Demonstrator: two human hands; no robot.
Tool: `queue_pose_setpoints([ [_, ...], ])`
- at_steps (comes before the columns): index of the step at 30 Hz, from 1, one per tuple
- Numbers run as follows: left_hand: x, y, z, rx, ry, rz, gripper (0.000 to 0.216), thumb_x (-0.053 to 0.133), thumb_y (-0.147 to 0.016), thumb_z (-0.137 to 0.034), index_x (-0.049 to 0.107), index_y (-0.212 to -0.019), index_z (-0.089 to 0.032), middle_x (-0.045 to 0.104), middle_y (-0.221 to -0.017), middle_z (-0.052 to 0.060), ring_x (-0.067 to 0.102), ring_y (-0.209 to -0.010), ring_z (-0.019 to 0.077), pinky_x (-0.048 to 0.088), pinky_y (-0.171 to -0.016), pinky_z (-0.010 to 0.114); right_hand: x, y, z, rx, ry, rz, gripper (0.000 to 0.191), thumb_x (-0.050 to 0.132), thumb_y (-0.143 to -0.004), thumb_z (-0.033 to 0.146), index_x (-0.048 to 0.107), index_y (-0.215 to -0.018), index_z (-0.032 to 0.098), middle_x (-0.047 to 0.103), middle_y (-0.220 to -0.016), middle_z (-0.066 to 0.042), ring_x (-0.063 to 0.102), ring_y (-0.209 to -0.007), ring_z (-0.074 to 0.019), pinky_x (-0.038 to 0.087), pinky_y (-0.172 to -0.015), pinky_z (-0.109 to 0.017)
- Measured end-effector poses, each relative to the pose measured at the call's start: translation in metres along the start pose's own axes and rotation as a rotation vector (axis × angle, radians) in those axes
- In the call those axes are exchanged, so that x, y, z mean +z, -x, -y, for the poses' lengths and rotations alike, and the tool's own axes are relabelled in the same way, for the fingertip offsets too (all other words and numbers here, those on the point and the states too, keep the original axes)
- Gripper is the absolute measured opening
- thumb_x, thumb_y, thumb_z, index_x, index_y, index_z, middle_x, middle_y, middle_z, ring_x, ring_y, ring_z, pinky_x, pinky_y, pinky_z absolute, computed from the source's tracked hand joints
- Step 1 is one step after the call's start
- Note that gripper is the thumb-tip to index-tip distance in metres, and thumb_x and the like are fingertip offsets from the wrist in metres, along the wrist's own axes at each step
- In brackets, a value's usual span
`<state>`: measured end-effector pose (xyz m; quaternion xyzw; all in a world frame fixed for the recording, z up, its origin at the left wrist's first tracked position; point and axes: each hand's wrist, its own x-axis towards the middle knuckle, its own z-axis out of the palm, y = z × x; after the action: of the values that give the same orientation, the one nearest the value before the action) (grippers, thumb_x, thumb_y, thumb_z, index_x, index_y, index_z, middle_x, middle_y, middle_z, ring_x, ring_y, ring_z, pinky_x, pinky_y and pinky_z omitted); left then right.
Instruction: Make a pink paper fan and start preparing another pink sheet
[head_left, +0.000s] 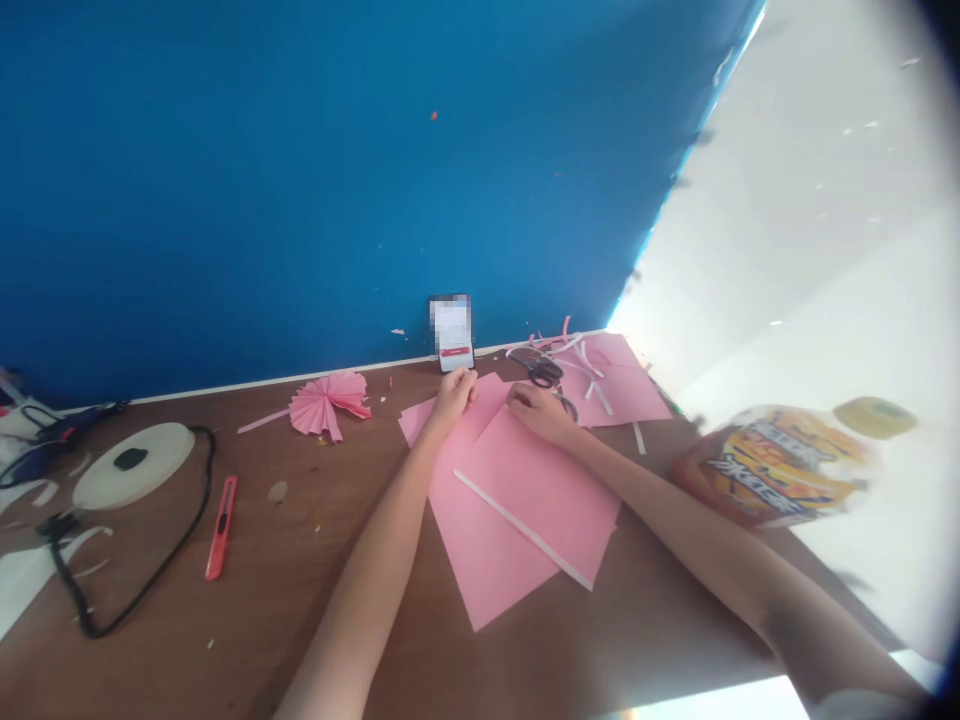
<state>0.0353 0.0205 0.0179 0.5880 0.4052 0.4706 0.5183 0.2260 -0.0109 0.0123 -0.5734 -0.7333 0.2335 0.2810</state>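
Observation:
Several pink paper sheets (487, 530) overlap on the wooden table in front of me, with a thin white strip (521, 528) lying slantwise across them. My left hand (454, 393) is closed over the far edge of the sheets, just below a phone; whatever its curled fingers hold is hidden. To its right, my right hand (538, 411) has its fingers bent together at an upper edge of the pink paper, apparently pinching it. Black-handled scissors (543, 372) lie just beyond my right hand.
A phone (452, 330) leans against the blue wall. Left lie a pleated pink paper fan (328, 404), a red cutter knife (222, 528) and a white disc (135, 466) with a black cable (142, 600). Right are paper offcuts (592, 372) and a labelled bottle (787, 465).

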Motion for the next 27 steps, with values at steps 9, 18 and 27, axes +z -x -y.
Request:
queue_pose_setpoints([
  [9, -0.001, -0.004, 0.008, 0.080, 0.003, 0.042, 0.032, 0.053, -0.086, -0.048, 0.057, -0.082, -0.016, 0.063, -0.080, 0.005, 0.056, -0.070, 0.0113, 0.043, -0.068, 0.025, -0.001, 0.001, 0.001, -0.006, -0.005, 0.005, 0.013, 0.044, -0.081, 0.027, 0.053, -0.076, 0.020, 0.059, -0.071, 0.001, 0.052, -0.066, -0.0135, 0.030, -0.061, -0.025],
  [18, -0.001, -0.008, 0.015, 0.028, 0.055, 0.097, 0.028, 0.066, -0.078, -0.039, 0.059, -0.088, -0.014, 0.070, -0.095, 0.011, 0.063, -0.076, 0.0138, 0.048, -0.078, 0.030, -0.001, 0.001, 0.001, -0.023, -0.025, 0.005, 0.013, 0.043, -0.081, 0.026, 0.053, -0.075, 0.020, 0.059, -0.072, 0.001, 0.053, -0.068, -0.0137, 0.031, -0.062, -0.024],
  [27, 0.001, -0.008, 0.015, -0.016, 0.031, 0.113, 0.035, 0.063, -0.079, -0.048, 0.058, -0.082, -0.014, 0.070, -0.077, 0.009, 0.064, -0.063, 0.0147, 0.047, -0.062, 0.027, -0.001, 0.002, 0.002, -0.011, 0.013, -0.008, 0.014, 0.043, -0.082, 0.025, 0.055, -0.077, 0.020, 0.061, -0.074, 0.000, 0.054, -0.069, -0.0143, 0.032, -0.061, -0.025],
])
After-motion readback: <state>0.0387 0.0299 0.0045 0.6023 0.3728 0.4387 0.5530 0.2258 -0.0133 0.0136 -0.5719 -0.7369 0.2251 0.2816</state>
